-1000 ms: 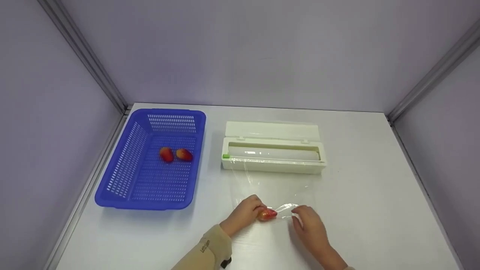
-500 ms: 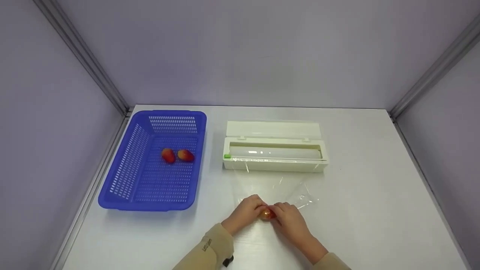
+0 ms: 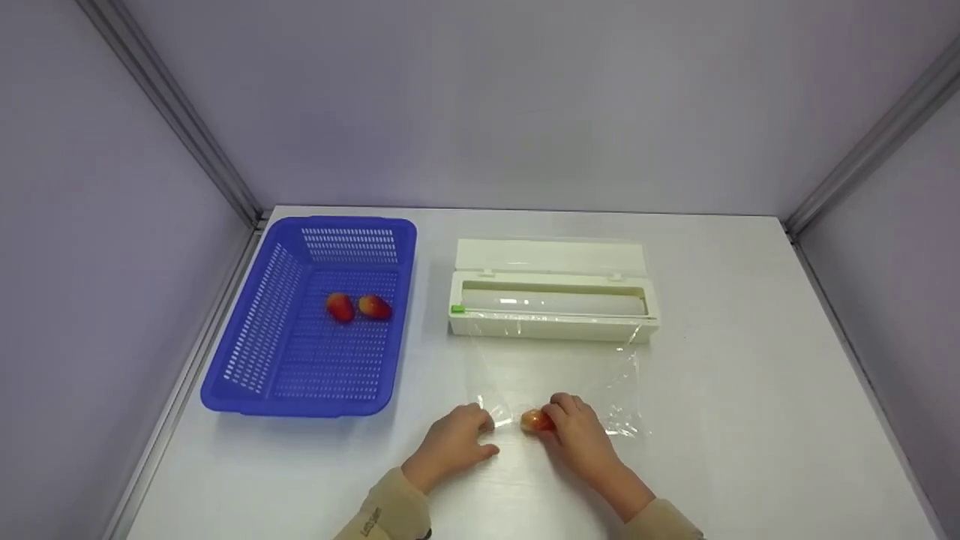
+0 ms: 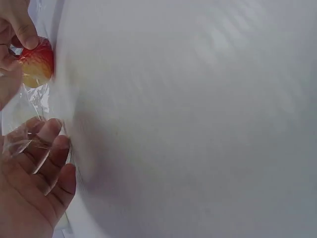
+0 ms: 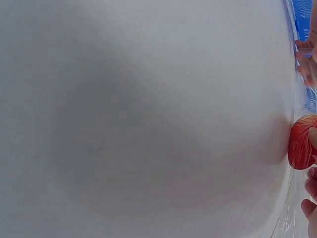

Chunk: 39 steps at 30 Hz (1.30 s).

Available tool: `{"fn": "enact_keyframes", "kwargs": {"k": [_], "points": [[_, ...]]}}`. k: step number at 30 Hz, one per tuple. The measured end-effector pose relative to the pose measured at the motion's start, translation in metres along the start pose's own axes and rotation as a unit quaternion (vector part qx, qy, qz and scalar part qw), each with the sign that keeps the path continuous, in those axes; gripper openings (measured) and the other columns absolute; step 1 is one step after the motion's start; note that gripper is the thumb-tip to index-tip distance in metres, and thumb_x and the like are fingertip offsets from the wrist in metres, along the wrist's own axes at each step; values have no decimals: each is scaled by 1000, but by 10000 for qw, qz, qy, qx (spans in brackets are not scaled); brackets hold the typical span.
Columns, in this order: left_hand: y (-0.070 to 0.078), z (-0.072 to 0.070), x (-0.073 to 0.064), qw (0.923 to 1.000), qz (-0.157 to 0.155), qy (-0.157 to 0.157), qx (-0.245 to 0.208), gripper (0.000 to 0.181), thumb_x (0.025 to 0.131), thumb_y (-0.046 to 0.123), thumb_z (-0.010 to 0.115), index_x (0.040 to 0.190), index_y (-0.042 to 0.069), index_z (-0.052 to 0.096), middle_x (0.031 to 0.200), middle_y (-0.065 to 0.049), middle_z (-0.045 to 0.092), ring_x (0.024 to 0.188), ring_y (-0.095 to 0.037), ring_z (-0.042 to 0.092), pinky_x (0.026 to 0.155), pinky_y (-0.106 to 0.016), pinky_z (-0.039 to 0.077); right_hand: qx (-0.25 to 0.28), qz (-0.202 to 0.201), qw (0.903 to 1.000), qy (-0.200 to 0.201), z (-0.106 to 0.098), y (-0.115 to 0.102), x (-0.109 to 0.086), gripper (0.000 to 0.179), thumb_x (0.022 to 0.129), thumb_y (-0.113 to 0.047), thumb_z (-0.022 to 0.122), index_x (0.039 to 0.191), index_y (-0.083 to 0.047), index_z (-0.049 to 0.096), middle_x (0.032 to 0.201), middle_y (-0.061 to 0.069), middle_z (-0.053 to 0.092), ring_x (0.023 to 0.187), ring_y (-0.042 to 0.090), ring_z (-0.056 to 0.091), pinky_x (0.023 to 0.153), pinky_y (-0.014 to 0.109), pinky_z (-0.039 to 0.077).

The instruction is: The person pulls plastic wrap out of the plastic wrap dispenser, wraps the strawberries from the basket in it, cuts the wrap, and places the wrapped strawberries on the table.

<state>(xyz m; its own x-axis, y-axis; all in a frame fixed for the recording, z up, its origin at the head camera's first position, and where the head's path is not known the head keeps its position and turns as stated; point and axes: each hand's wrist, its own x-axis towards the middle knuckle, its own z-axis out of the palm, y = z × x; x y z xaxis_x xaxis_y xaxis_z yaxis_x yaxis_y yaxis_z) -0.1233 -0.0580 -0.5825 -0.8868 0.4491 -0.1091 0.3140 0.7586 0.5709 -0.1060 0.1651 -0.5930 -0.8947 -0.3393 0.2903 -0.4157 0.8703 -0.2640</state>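
A red-and-yellow fruit (image 3: 534, 421), wrapped in clear film, sits on the white table, its right end covered by fingers. My right hand (image 3: 581, 439) grips it from the right; in the left wrist view the thumb presses on the red side of the fruit (image 4: 37, 67). Left of the fruit and apart from it, my left hand (image 3: 454, 444) has its fingers loosely bent, with cling film (image 4: 42, 101) lying across them. That clear sheet of film (image 3: 555, 371) runs back to a white cling film dispenser (image 3: 555, 328) with its lid raised and a roll inside.
At the left stands a blue plastic basket (image 3: 214, 397). Inside it lie two more red-and-yellow fruits, one on the left (image 3: 340, 307) and one on the right (image 3: 375, 307). A green slider (image 3: 457, 309) sits at the dispenser's left end. Grey panels (image 3: 525, 112) enclose the table.
My right hand has come left from the film and taken hold of the fruit. My left hand has let go of the fruit and moved left to the film beside it.
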Motion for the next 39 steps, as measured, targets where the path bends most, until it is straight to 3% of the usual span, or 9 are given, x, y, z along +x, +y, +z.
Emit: {"fn": "enact_keyframes", "kwargs": {"k": [3,9,14,17,21,25,33,39], "points": [[-6,-1,-3,9992,115,370,-72,6,77,14,67,82,12,64,80,3,58,76,-11,51,67,-25,46,132,35,9994,-310,-2,0,-1,26,76,-18,72,95,-9,58,92,2,58,86,19,57,78,36,48],[-12,-4,-5,9890,-331,633,-1294,4,91,15,56,89,12,58,82,3,65,75,-8,57,67,-24,47,349,167,9965,-739,-6,3,0,23,81,-16,68,97,-7,56,85,3,62,78,19,59,72,34,50],[-15,-8,-1,9846,-542,916,-1390,5,92,13,55,88,11,58,72,2,62,64,-4,52,59,-20,43,555,384,9932,-946,-6,6,5,23,82,-17,66,101,-7,57,85,3,63,77,19,60,72,34,51],[-15,-8,2,9838,-665,1016,-1320,5,91,10,56,87,9,58,69,3,59,61,-4,49,56,-19,42,880,620,9875,-1147,-7,9,9,23,84,-17,64,103,-7,57,86,4,63,79,19,60,72,35,51],[-12,-8,6,9846,-915,1129,-968,4,91,11,56,88,8,57,70,2,60,61,-6,48,56,-21,41,1487,1046,9730,-1420,-8,12,15,22,87,-20,61,103,-6,58,90,4,63,85,19,60,77,38,50],[-9,-6,10,9833,-1187,1251,-580,7,88,11,59,89,7,54,74,-4,64,63,-12,53,56,-27,44,1896,1285,9634,-1395,-7,15,18,20,88,-21,60,102,-6,59,93,3,62,91,18,59,84,40,49],[-5,-3,19,9681,-1851,1691,15,21,79,15,69,78,9,49,63,-4,59,55,-18,53,51,-32,39,1848,1192,9689,-1133,-7,16,22,17,87,-19,60,98,-6,63,89,-2,52,85,12,54,79,32,49],[-2,-5,23,9596,-2174,1766,260,20,78,20,70,75,6,56,62,-5,60,56,-19,55,50,-34,43,1798,898,9748,-971,-3,20,25,14,87,-13,60,94,-2,65,86,2,54,83,16,56,79,33,49]]}}
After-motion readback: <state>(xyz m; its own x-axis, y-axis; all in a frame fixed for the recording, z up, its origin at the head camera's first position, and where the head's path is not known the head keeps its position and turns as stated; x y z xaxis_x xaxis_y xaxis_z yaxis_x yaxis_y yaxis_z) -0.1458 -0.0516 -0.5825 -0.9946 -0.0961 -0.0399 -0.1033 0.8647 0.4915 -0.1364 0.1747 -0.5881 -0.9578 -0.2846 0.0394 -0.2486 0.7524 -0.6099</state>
